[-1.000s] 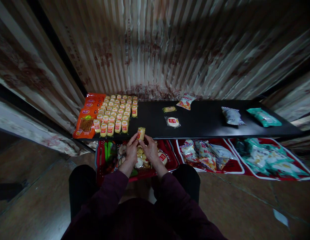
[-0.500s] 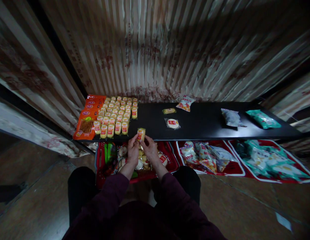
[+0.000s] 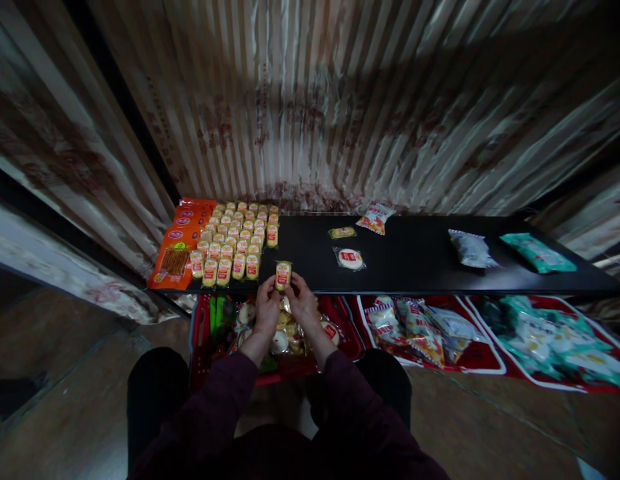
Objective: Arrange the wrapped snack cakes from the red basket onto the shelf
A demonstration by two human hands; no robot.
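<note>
Between the fingertips of both hands is a small wrapped snack cake point(image 3: 283, 275), yellow with a red-and-white label, upright at the front edge of the black shelf point(image 3: 310, 257). My left hand point(image 3: 267, 308) pinches its left side. On its right side, my right hand point(image 3: 303, 303) has its fingers closed as well. Rows of the same wrapped cakes point(image 3: 233, 237) cover the shelf to the left, beside orange snack bags point(image 3: 175, 257). Below my hands, a red basket point(image 3: 203, 357) holds more loose wrapped cakes point(image 3: 285, 337) and a green packet point(image 3: 220, 320).
Right along the shelf lie a flat yellow packet point(image 3: 343, 233), a round white wrapped cake point(image 3: 350, 259), a red-and-white chip bag point(image 3: 375, 217), a silvery bag point(image 3: 471, 249) and a teal bag point(image 3: 537, 253). Two more red baskets with bags stand below. A patterned curtain point(image 3: 300, 100) hangs behind.
The view has tilted slightly, so the shelf sits lower in the picture. Both hands keep hold of the same snack cake, which now stands more upright with its label facing me.
</note>
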